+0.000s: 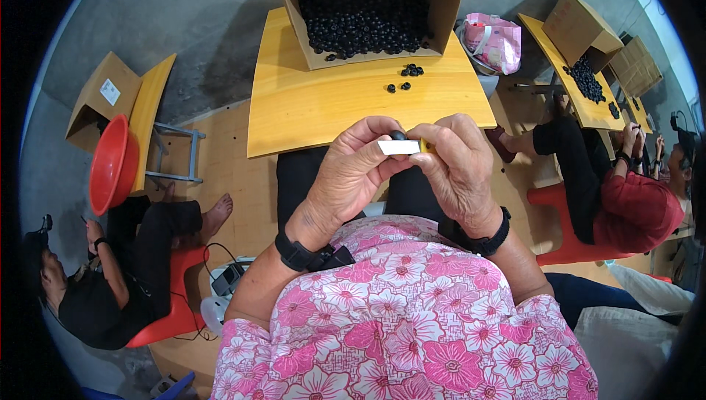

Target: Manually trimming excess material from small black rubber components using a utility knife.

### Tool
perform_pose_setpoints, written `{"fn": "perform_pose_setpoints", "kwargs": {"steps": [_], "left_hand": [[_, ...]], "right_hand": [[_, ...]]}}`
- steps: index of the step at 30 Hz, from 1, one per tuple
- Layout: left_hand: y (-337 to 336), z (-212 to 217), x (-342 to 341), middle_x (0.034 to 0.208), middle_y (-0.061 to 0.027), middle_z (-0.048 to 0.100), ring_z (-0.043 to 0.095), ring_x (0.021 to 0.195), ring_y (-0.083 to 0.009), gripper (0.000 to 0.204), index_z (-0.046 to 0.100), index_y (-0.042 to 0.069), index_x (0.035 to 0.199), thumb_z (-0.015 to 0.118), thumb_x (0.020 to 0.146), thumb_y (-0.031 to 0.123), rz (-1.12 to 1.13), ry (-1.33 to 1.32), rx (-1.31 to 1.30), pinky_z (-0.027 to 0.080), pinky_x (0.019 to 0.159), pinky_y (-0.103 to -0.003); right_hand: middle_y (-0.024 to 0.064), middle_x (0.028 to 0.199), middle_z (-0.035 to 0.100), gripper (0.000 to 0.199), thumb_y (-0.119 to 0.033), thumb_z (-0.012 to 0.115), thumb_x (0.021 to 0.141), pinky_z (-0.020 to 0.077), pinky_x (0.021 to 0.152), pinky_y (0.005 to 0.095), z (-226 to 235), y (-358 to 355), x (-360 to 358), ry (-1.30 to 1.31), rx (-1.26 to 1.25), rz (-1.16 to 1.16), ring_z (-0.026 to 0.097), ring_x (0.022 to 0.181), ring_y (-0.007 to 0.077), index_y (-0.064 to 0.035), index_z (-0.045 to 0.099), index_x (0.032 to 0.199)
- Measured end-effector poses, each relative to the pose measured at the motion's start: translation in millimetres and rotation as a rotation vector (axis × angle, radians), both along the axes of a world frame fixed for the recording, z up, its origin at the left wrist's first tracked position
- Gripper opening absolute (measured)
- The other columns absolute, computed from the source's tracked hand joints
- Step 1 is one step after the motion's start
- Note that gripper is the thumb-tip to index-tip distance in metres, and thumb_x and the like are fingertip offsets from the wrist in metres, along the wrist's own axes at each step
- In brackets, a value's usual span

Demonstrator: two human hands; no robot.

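Observation:
Both my hands meet in front of my lap, just off the near edge of the yellow wooden table (316,109). My left hand (353,168) pinches a small round black part (398,135) between thumb and fingers. In the closed fingers of my right hand (460,165) is a cutter knife (399,148), its flat pale blade with a slanted end lying just in front of the black part. A bit of its yellow handle shows; the rest is hidden in the fist. Whether the blade touches the part, I cannot tell.
On the table an open cardboard box (448,14) lies on its side, full of black parts (364,25). Several loose black parts (412,70) sit before it. A pink bag (496,41) stands right of the table. Other people sit at tables left and right; a red basin (114,165) is at left.

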State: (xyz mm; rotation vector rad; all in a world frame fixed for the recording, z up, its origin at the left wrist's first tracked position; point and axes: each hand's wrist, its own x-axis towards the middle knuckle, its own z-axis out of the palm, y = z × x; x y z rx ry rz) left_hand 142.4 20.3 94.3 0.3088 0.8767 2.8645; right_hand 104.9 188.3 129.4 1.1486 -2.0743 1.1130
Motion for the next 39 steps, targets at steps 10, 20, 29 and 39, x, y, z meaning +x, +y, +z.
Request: {"fn": "perform_pose_setpoints", "kwargs": {"steps": [10,20,29,39], "left_hand": [[1.4,-0.2,-1.0,0.1,-0.0076,0.06,0.064,0.094,-0.0178,0.023,0.055,0.002,0.107,0.062,0.086,0.005,-0.028,-0.012,0.048,0.056,0.087,-0.032],[0.6,2.1,-1.5,0.101,-0.0066,0.059,0.063,0.093,-0.017,0.023,0.055,0.003,0.105,0.064,0.085,0.008,-0.031,-0.019,0.048,0.056,0.086,-0.031],[0.7,-1.3,-1.7,0.097,-0.0092,0.061,0.064,0.09,-0.0166,0.021,0.057,0.002,0.109,0.058,0.09,0.01,-0.023,-0.008,0.048,0.054,0.088,-0.033],[0.6,-2.4,-2.1,0.096,-0.0095,0.062,0.065,0.087,-0.0161,0.021,0.056,0.0,0.11,0.056,0.092,0.011,-0.031,-0.061,0.067,0.054,0.087,-0.032]], "right_hand": [[0.007,0.073,0.05,0.025,-0.021,0.07,0.075,0.0391,0.057,0.0325,3.4,2.0,-1.9,-0.017,0.013,0.017,0.049,0.067,0.0215,-0.0042,0.065,0.094],[0.007,0.073,0.051,0.025,-0.02,0.07,0.075,0.0394,0.057,0.032,3.8,1.3,-3.9,-0.022,0.013,0.034,0.049,0.066,0.0214,-0.0047,0.065,0.094],[0.0076,0.073,0.049,0.026,-0.018,0.071,0.075,0.0391,0.057,0.0325,5.1,1.4,-3.6,-0.052,0.027,0.029,0.048,0.066,0.022,-0.0038,0.064,0.095],[0.0079,0.072,0.049,0.026,-0.016,0.07,0.075,0.0388,0.057,0.0325,2.7,3.0,-5.5,-0.078,0.023,0.047,0.048,0.065,0.0219,-0.0041,0.065,0.097]]}}
